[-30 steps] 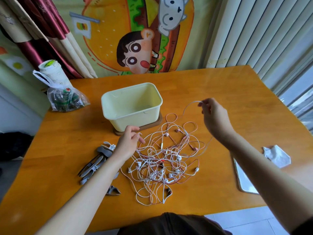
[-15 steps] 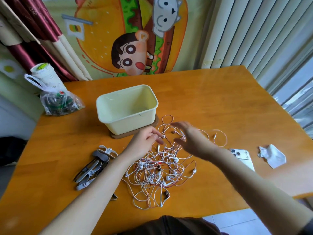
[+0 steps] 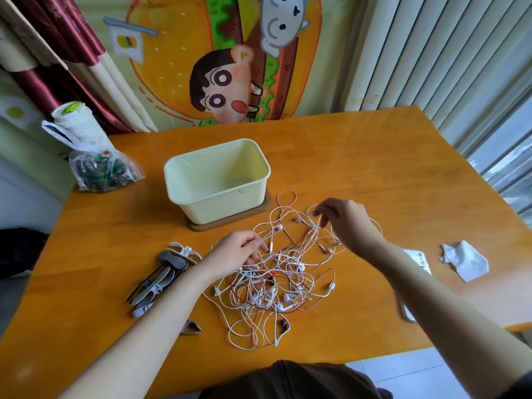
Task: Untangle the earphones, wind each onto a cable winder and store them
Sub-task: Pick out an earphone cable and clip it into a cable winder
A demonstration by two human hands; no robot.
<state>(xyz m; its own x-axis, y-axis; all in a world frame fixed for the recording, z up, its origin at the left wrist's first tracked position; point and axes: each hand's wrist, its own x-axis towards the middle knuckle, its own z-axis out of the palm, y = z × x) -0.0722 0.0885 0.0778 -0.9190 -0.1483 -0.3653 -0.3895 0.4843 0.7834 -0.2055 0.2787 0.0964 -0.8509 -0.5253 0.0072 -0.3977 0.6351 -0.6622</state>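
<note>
Clear plastic bag point(image 3: 100, 171) holds dark and green things. Grey cable winders point(image 3: 164, 277) lie near the cream tub point(image 3: 218, 180). The left hand point(image 3: 239, 251) pinches a white cord point(image 3: 288, 226) of the tangled earphones point(image 3: 276, 286) on the tabletop point(image 3: 374, 168); the right hand point(image 3: 345, 223) pinches it too.

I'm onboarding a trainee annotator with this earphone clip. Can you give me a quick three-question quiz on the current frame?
1. True or false: the cream tub already holds earphones.
2. Fill in: the left hand and right hand both pinch one stretched ____ over the tangle.
3. The grey cable winders lie: A) in the tub; B) on the table left of the tangle; C) in the right hand.
Key: 1 false; 2 earphone cable; 3 B.
</note>
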